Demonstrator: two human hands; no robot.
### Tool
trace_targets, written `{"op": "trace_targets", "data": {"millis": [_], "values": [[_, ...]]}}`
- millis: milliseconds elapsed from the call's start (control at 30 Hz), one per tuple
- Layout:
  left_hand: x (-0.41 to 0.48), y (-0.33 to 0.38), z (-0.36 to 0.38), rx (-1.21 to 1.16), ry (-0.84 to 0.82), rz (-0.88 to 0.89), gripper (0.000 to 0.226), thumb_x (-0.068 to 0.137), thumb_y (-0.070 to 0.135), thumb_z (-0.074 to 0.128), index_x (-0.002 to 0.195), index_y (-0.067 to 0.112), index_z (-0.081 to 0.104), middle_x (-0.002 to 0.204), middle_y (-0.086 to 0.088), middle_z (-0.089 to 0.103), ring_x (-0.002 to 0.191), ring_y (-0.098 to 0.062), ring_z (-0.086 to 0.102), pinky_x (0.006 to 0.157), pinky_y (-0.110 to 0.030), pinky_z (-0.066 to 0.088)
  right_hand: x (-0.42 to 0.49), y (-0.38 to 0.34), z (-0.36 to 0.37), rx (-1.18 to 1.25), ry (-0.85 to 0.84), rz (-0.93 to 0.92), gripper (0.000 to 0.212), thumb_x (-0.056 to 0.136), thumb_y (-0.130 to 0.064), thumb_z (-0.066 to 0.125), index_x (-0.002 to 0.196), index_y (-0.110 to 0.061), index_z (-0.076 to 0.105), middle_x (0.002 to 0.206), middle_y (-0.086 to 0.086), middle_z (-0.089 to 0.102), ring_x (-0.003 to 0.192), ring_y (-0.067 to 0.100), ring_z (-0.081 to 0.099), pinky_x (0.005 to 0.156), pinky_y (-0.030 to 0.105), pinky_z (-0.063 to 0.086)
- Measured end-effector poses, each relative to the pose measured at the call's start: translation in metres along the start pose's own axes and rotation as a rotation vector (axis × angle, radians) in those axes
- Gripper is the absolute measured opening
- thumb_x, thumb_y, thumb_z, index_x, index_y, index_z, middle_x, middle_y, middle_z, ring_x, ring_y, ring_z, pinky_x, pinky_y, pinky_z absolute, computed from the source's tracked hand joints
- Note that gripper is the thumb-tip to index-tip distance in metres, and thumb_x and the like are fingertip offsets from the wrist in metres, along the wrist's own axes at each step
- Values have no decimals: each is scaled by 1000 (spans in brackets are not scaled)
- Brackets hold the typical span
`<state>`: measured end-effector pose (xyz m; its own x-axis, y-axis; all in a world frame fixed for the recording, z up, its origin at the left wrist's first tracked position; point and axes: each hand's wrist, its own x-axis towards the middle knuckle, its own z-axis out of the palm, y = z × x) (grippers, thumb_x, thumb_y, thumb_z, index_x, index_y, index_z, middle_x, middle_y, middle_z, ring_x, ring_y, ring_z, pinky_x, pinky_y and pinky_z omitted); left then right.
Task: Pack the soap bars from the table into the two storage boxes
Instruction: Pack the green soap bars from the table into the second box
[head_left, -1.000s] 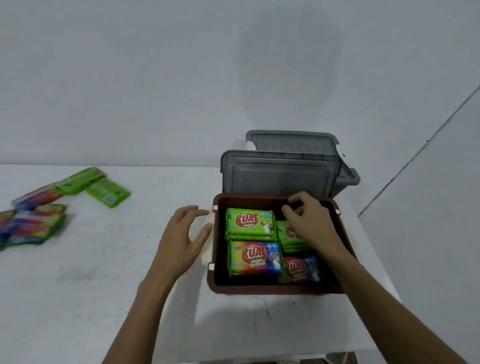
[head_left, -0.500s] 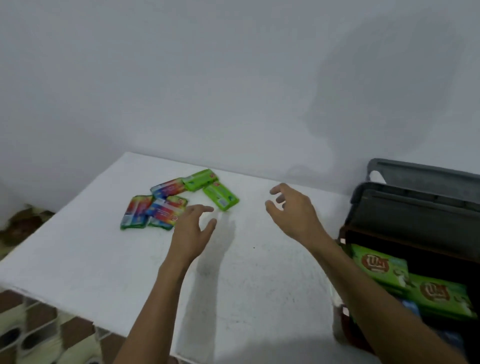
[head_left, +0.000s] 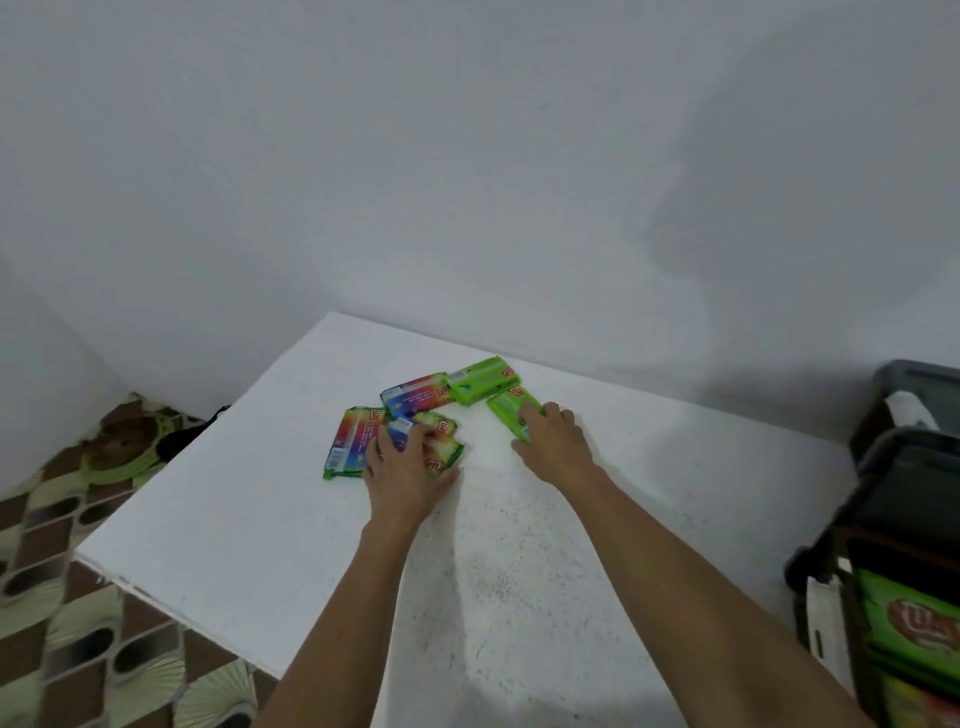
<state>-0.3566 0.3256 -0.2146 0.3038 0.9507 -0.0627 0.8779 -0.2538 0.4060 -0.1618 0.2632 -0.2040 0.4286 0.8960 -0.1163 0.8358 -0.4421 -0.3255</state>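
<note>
2 bare hands down on the loose cluster of wrapped soap bars, far-left part of the flat white table.

Left hand: laid over a rainbow-wrapped rectangular soap bar, fingers spread and nearly straight across its top, thumb along its near-right edge. No closed grip seen. Bar flat on the table.

Right hand: on the near end of a bright green wrapped soap bar, fingertips bent down onto it. Cannot tell whether pinched or merely touched. Bar flat on the table, angled away to the left.

Rest of the cluster:
- barcode-side-up rainbow bar, just left of the left hand, partly under the covered bar.
- far rainbow bar, beyond the left hand's fingertips.
- far green bar, farthest from the camera, touching the end of the far rainbow bar and just beside the green one under the right hand.

Right frame edge, well apart from the cluster: brown plastic storage box, dark grey lid raised behind it, green packed soap bars inside. 2nd storage box behind it, grey, mostly cut off.

Patterned brown-and-green floor tiles below the table's left edge.
</note>
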Motion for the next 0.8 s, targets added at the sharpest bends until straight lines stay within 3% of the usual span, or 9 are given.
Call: {"op": "trace_targets", "data": {"millis": [133, 300, 400, 500, 633, 733, 800], "values": [[2, -4, -1, 19, 33, -1, 83, 71, 64, 70, 138, 29, 36, 144, -18, 34, 131, -39, 32, 107, -51, 29, 0, 0, 7, -26, 29, 64, 40, 90, -24, 55, 128, -19, 44, 117, 16, 50, 109, 34, 43, 82, 38, 39], [-10, -4, 0, -13, 103, 12, 90, 64, 73, 68, 139, 33, 37, 133, -13, 43, 119, -35, 43, 98, -46, 37, -16, 11, -8, 105, -23, 76, 45, 79, -38, 64, 120, -25, 51, 110, 8, 53, 103, 29, 48, 75, 32, 39], [-23, 5, -3, -316, 114, -2, 85, 62, 69, 71, 135, 39, 39, 126, -6, 50, 113, -27, 50, 96, -45, 46, -33, 21, -25, 531, -19, 142, 21, 85, -38, 59, 102, -26, 61, 88, 0, 61, 74, 17, 56, 60, 26, 40], [-46, 27, -14, -823, 96, 13, 65, 75, 47, 77, 131, 41, 45, 123, 7, 56, 104, -9, 58, 90, -35, 53, -54, 31, -47, 873, -62, 224, 27, 97, -33, 43, 100, -18, 66, 94, 5, 66, 74, 17, 56, 65, 28, 44], [-72, 56, -25, -1282, -96, -78, 34, 97, 32, 54, 131, 30, 52, 130, -3, 55, 115, -21, 57, 97, -41, 50, -92, 49, -76, 1248, -123, 210, 29, 103, -28, 40, 107, -11, 62, 107, 22, 68, 80, 27, 64, 66, 32, 54], [-91, 81, -35, -1652, -286, -222, 27, 100, 34, 43, 117, 20, 59, 109, -11, 69, 101, -29, 65, 95, -44, 50, -120, 64, -96, 1449, -111, 129, 31, 103, -25, 45, 116, 1, 56, 110, 28, 65, 84, 32, 67, 68, 34, 55], [-103, 97, -38, -1678, -332, -192, 29, 100, 35, 41, 112, 17, 60, 99, -9, 74, 96, -29, 67, 92, -43, 51, -137, 77, -107, 1456, -83, 92, 31, 99, -19, 53, 118, 5, 53, 111, 29, 65, 85, 34, 68, 71, 35, 56]]}}
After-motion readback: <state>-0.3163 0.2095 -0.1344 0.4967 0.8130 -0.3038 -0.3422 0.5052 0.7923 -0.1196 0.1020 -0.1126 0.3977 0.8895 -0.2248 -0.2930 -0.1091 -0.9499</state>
